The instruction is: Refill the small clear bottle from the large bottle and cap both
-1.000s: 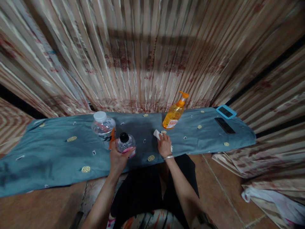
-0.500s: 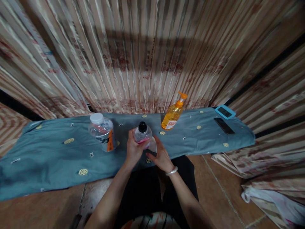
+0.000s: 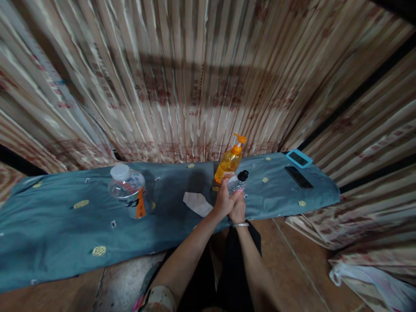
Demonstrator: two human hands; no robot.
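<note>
Blue-grey cloth (image 3: 48,234) with small yellow motifs covers the low worktop; striped curtain (image 3: 182,86) hangs right behind it.

Far left: large clear jar (image 3: 127,189), white lid on, upright on the cloth, well apart from the hands. Its orange label carries dark characters, too blurred to read.

Centre: white wipe (image 3: 196,203) lies flat and loose on the cloth, just left of the hands, touched by neither.

Left hand (image 3: 222,202): grip closed round the lower body of the small clear bottle (image 3: 237,182), black cap on, bottle tilted to the right just above the cloth. Pinkish label, unreadable.

Right hand (image 3: 238,211): tucked under and against the left; whether its grip closes on the bottle, cannot tell. Bangle at the wrist.

Behind: orange pump bottle (image 3: 229,161), upright, label illegible.

Far right: dark phone (image 3: 298,177) and blue-framed device (image 3: 299,158), flat near the cloth's end.
</note>
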